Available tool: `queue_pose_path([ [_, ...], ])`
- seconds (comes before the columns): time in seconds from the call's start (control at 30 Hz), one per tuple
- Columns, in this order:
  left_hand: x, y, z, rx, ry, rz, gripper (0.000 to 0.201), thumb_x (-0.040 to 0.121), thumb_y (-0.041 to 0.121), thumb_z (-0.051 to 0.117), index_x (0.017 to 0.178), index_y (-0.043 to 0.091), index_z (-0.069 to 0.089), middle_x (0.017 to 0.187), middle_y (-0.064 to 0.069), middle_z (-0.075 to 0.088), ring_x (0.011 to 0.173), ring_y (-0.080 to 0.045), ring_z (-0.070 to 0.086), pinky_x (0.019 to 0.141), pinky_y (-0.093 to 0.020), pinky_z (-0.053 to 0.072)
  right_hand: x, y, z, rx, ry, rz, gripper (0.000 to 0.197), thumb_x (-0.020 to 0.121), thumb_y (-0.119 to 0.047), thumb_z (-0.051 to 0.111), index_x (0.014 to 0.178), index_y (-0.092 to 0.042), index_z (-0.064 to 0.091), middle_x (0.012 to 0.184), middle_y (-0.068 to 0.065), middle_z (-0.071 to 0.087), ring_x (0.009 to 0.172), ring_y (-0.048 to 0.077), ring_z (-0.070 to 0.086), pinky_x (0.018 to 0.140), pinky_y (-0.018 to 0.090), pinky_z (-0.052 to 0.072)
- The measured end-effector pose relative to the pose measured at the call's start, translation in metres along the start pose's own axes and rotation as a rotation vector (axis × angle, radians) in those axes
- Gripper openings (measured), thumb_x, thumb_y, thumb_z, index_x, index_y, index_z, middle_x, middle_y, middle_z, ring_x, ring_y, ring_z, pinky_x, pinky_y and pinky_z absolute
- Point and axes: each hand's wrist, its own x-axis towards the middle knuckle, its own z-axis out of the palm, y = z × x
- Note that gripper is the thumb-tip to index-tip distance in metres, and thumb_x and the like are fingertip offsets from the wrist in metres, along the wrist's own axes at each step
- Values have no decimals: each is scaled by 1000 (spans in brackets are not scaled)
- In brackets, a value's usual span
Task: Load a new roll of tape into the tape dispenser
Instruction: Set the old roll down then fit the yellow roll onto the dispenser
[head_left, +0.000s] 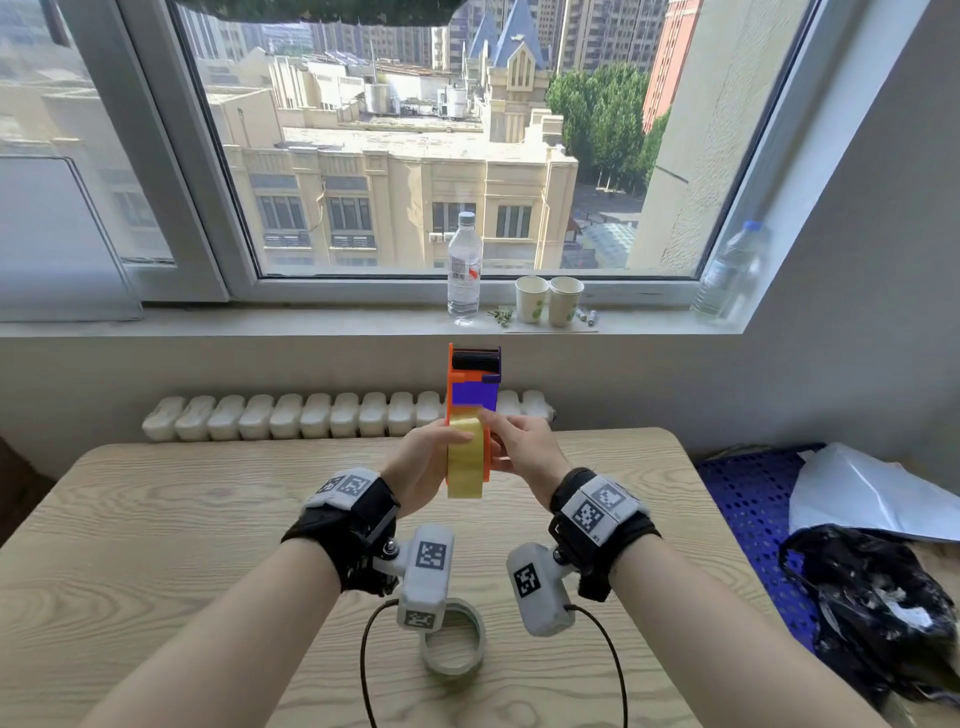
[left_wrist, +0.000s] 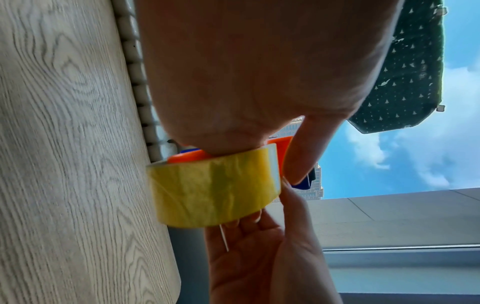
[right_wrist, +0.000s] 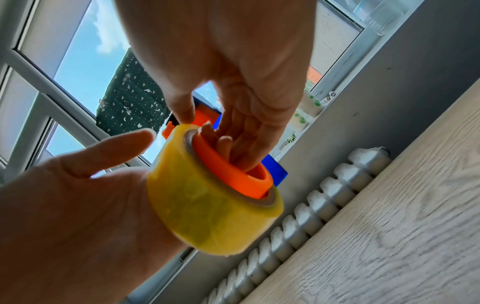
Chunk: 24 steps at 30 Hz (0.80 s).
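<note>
Left hand (head_left: 422, 467) is cupped around the yellow tape roll (head_left: 465, 457), fingers wrapped on its far side, while the right hand (head_left: 522, 451) has its fingers tucked into the orange hub (right_wrist: 233, 174) and its thumb pinching at the roll's top edge, both held up between the hands above the table (head_left: 156, 519). So the roll looks basically seated on the dispenser (head_left: 474, 382); what's left, I'd guess, is finding the tape end and threading it up to the black roller and cutter. An empty core (head_left: 453, 642) lies on the table below the wrists.
</note>
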Motion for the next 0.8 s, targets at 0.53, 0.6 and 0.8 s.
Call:
queue_pose_path([
  [0.53, -1, -6, -2, 59, -32, 25, 59, 77, 11, 64, 131, 5, 42, 113, -18, 60, 102, -28, 59, 90, -42, 47, 0, 1, 0, 13, 19, 24, 34, 91, -26, 55, 98, 6, 64, 74, 7, 64, 66, 17, 63, 64, 32, 57],
  [0.6, 0, -9, -3, 67, -33, 15, 65, 71, 3, 62, 132, 5, 40, 113, -17, 60, 104, -28, 59, 95, -46, 44, 3, 2, 1, 12, 68, 40, 39, 91, -32, 54, 94, 6, 64, 76, 11, 63, 65, 19, 62, 63, 33, 56],
  [0.8, 3, -11, -1, 40, 17, 45, 51, 87, 14, 58, 134, 5, 39, 112, -17, 61, 102, -26, 59, 86, -38, 49, 2, 2, -2, 86, -1, 56, 44, 91, -35, 54, 101, 6, 65, 85, 13, 65, 71, 19, 63, 60, 26, 54],
])
